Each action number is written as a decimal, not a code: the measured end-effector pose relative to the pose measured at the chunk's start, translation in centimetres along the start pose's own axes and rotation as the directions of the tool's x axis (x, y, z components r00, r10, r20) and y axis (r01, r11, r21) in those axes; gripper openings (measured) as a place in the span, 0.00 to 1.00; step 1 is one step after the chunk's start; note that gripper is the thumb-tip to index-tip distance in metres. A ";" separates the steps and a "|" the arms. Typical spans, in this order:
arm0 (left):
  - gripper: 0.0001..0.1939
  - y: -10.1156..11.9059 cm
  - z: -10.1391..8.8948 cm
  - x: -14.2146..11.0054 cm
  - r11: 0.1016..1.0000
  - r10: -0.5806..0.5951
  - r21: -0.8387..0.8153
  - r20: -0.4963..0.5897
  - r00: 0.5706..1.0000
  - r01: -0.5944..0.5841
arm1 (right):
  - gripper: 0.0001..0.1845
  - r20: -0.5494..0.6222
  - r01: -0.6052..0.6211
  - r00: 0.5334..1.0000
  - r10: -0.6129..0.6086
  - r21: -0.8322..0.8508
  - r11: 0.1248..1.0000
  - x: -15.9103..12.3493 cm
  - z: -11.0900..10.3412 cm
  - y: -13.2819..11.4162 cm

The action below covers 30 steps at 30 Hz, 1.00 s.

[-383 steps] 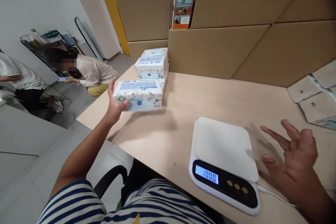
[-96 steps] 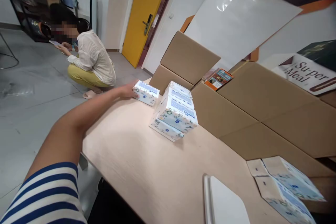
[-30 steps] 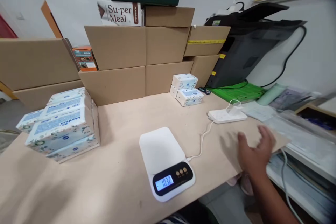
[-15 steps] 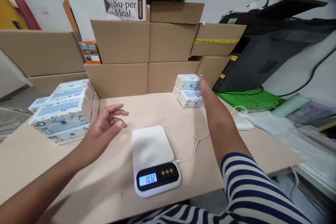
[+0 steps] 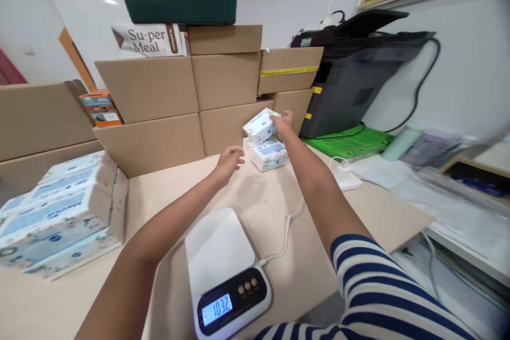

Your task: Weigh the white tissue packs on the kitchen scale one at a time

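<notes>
My right hand (image 5: 284,123) grips the right end of a tissue pack (image 5: 261,126) with a floral print. That pack is tilted, just above another tissue pack (image 5: 269,155) on the table at the back. My left hand (image 5: 230,163) reaches toward the packs from the left, fingers loosely bent and apart, holding nothing. Nearer to me, between my forearms, lies a white digital scale (image 5: 219,247) with a bare platform; its lit display reads 103.2. More tissue packs (image 5: 59,212) are stacked at the left of the table.
Cardboard boxes (image 5: 151,146) form a wall along the table's back. A dark printer (image 5: 350,79) stands behind at the right, near a green mat (image 5: 350,142). A white cable (image 5: 287,234) runs from the scale toward a power strip (image 5: 347,178).
Earlier, my left hand set a pack beside the left stack. Since half a second ago, my right hand has tilted the upper back pack, and my left hand has moved right toward it.
</notes>
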<state>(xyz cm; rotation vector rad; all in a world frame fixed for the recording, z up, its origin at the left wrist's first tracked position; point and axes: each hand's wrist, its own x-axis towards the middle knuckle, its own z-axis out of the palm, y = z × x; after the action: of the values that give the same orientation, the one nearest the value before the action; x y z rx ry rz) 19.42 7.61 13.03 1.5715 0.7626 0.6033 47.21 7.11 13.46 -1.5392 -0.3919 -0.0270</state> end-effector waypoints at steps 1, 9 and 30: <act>0.13 -0.4 -0.4 -0.1 1.000 -0.010 -0.003 -0.003 1.000 0.010 | 0.30 -0.012 0.016 1.000 -0.016 -0.003 1.000 0.3 0.0 -0.6; 0.28 -0.2 -1.1 -1.5 0.962 -0.222 -0.135 0.122 0.967 0.238 | 0.49 0.071 0.249 0.968 -0.241 -0.137 0.959 -3.0 2.5 -5.1; 0.16 -2.7 -7.6 -9.0 0.954 -0.087 -0.300 -0.196 0.977 0.025 | 0.46 0.809 0.520 0.586 -0.047 -0.330 0.788 -22.7 -2.0 -5.5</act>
<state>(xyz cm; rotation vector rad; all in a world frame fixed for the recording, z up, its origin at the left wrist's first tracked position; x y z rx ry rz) 7.51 5.88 11.77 1.2189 0.8276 0.8097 24.98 -0.17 12.80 -1.9836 -1.4641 0.3027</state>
